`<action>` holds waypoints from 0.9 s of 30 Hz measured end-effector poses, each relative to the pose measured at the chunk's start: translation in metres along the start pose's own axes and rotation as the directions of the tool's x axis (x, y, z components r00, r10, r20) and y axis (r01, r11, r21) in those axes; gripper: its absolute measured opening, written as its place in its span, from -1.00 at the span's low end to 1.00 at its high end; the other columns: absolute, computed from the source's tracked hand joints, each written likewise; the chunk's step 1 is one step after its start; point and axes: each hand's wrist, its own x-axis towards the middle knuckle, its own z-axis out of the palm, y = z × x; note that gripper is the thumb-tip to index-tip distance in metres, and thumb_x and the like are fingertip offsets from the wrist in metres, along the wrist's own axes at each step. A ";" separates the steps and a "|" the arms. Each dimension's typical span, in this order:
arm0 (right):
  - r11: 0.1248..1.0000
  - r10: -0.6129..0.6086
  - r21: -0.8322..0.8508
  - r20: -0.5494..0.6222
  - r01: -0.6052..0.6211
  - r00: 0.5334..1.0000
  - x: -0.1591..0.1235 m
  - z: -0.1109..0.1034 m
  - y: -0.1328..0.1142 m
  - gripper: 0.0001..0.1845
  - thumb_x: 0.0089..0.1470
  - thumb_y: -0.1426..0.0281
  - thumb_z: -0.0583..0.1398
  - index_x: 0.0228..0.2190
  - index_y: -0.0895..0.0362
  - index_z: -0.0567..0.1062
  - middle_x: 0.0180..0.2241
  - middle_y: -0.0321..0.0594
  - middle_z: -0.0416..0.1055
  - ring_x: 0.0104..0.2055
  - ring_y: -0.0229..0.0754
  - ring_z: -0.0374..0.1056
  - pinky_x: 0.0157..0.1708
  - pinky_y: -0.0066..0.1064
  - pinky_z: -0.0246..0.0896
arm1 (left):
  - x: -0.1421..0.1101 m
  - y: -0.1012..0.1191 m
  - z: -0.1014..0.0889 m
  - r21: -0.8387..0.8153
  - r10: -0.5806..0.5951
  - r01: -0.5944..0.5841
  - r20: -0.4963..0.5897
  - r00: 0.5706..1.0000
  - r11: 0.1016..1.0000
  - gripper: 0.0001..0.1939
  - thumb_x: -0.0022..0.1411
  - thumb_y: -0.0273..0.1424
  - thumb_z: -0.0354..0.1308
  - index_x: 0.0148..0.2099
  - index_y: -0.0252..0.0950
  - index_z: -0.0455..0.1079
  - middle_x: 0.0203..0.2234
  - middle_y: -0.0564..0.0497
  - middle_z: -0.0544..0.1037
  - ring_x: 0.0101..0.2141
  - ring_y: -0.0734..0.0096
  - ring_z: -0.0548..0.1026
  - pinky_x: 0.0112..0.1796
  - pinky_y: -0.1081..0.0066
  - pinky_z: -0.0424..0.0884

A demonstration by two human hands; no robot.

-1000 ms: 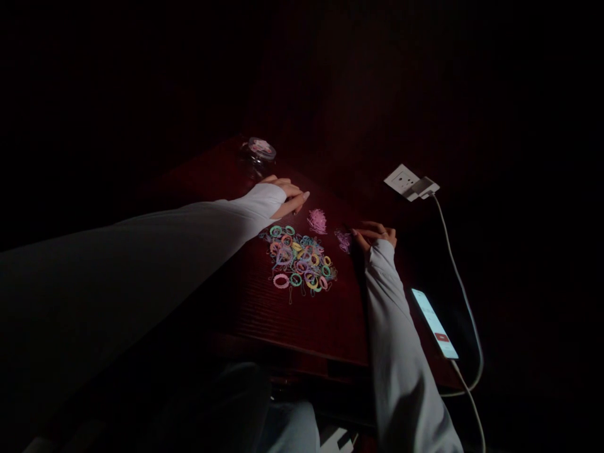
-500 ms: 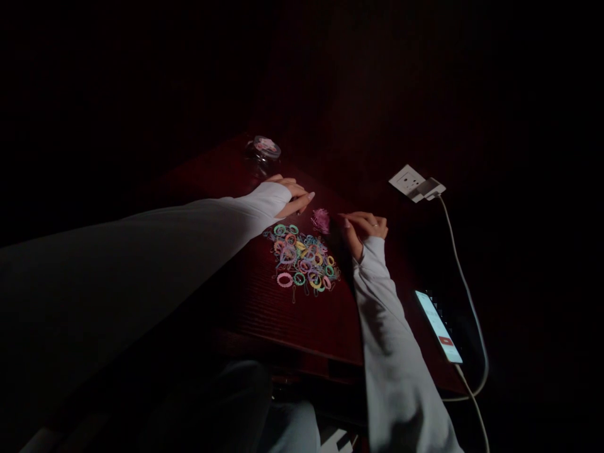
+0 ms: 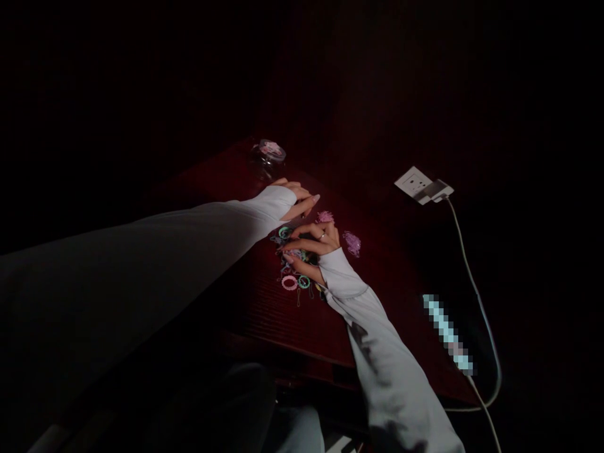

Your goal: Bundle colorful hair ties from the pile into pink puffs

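Note:
On the dark red table (image 3: 278, 327) lies a mixed pile of colourful scalloped rings (image 3: 289, 283) and thin wire loops. My right hand (image 3: 316, 245) is over this pile from the right, fingers spread and thumb a little apart from them; it covers much of the pile. No held piece shows in it. My left hand (image 3: 302, 196) rests on the table just beyond the pile, fingers loosely stretched, with nothing visible in them. A small heap of pink pieces (image 3: 325, 217) sits between the hands. Right of my right hand is a small heap of purple pieces (image 3: 352, 243).
A clear jar (image 3: 268, 165) with a patterned lid stands behind my left hand. At the right are a wall socket (image 3: 413, 184) with a white charger, its white cable (image 3: 465, 264), and a lit phone (image 3: 448, 333), pixelated. The surroundings are very dark.
My right hand has swung left from the purple heap, past the pink heap, and down onto the mixed pile. The purple heap shows again. My left hand stays by the pile.

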 end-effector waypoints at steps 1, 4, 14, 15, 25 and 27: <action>1.000 0.009 0.001 -0.008 -0.009 1.000 0.000 0.000 0.003 -0.85 0.33 0.26 0.34 -0.13 -0.12 0.75 0.01 -0.27 0.63 0.09 0.01 0.30 0.20 -0.05 0.11 | 0.000 -0.001 0.001 -0.010 0.004 -0.004 -0.015 1.000 1.000 -0.36 0.64 -0.12 -0.18 -0.37 -0.21 0.55 -0.36 0.05 0.67 -0.13 0.31 0.49 0.09 0.25 0.22; 0.999 0.051 -0.004 -0.036 -0.051 0.998 0.001 0.000 0.009 -0.86 0.33 0.27 0.33 -0.25 -0.06 0.73 -0.07 -0.25 0.63 0.05 0.01 0.31 0.19 -0.05 0.11 | 0.001 -0.004 0.004 -0.029 -0.017 0.016 -0.026 1.000 0.999 -0.35 0.64 -0.13 -0.18 -0.41 -0.22 0.53 -0.40 0.04 0.65 -0.16 0.31 0.49 0.08 0.24 0.22; 0.994 0.105 -0.011 -0.064 -0.106 0.992 0.002 0.004 0.017 -0.75 0.29 0.23 0.36 -0.45 -0.02 0.66 -0.24 -0.25 0.61 -0.05 -0.02 0.30 0.13 -0.07 0.15 | 0.001 0.000 -0.002 -0.015 -0.044 0.044 0.031 0.999 0.999 -0.37 0.62 -0.16 -0.18 -0.39 -0.19 0.55 -0.38 0.06 0.66 -0.13 0.31 0.52 0.11 0.27 0.22; 0.995 0.098 -0.012 -0.059 -0.099 0.993 0.002 0.005 0.017 -0.78 0.27 0.24 0.38 -0.44 -0.02 0.67 -0.23 -0.25 0.61 -0.05 -0.02 0.31 0.13 -0.07 0.16 | 0.001 0.003 -0.004 -0.010 -0.060 0.060 0.045 0.997 0.998 -0.38 0.62 -0.18 -0.18 -0.39 -0.19 0.55 -0.36 0.06 0.67 -0.12 0.30 0.53 0.12 0.26 0.22; 0.998 0.062 -0.025 0.021 -0.062 0.998 -0.001 -0.001 0.008 -0.92 0.20 0.30 0.43 -0.22 -0.06 0.72 -0.10 -0.24 0.60 0.00 -0.01 0.32 0.13 -0.11 0.20 | -0.002 0.011 -0.010 -0.005 -0.095 0.095 0.064 0.993 0.995 -0.48 0.58 -0.27 -0.10 -0.39 -0.21 0.53 -0.31 0.02 0.68 -0.09 0.26 0.55 0.14 0.24 0.21; 0.998 0.054 -0.020 0.020 -0.054 0.998 -0.001 -0.003 0.005 -0.91 0.23 0.31 0.41 -0.19 -0.06 0.72 -0.10 -0.24 0.60 0.00 -0.02 0.32 0.13 -0.12 0.20 | -0.002 0.010 -0.008 -0.009 -0.085 0.085 0.037 0.996 0.996 -0.47 0.58 -0.24 -0.09 -0.41 -0.21 0.52 -0.32 0.02 0.68 -0.11 0.27 0.54 0.13 0.24 0.22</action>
